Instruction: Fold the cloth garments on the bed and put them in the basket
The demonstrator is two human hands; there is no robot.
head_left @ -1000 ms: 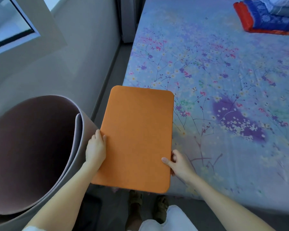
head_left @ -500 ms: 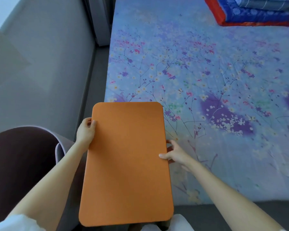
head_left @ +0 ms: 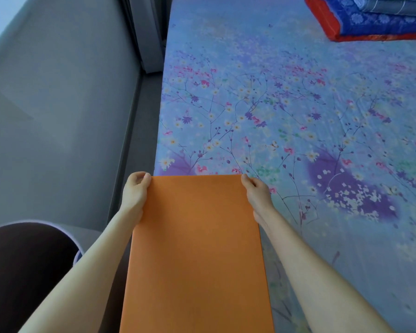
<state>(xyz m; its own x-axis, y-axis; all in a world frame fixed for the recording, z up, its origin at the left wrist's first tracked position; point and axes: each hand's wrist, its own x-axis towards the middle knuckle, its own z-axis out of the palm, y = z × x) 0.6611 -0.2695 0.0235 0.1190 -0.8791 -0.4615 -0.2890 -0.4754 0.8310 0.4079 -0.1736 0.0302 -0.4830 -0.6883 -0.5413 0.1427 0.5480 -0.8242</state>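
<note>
Item: orange board (head_left: 197,255), stiff, flat. Left hand (head_left: 135,191), right hand (head_left: 256,192) pinch far corners. Basket (head_left: 22,272) at 8 o'clock. Risk: corner pinch slips, board tips.

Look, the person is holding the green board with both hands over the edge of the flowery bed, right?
Almost. The board is orange, not green, as the head view shows. The rest holds: the left hand and the right hand grip its far corners, and it hangs over the edge of the flowery bed.
</note>
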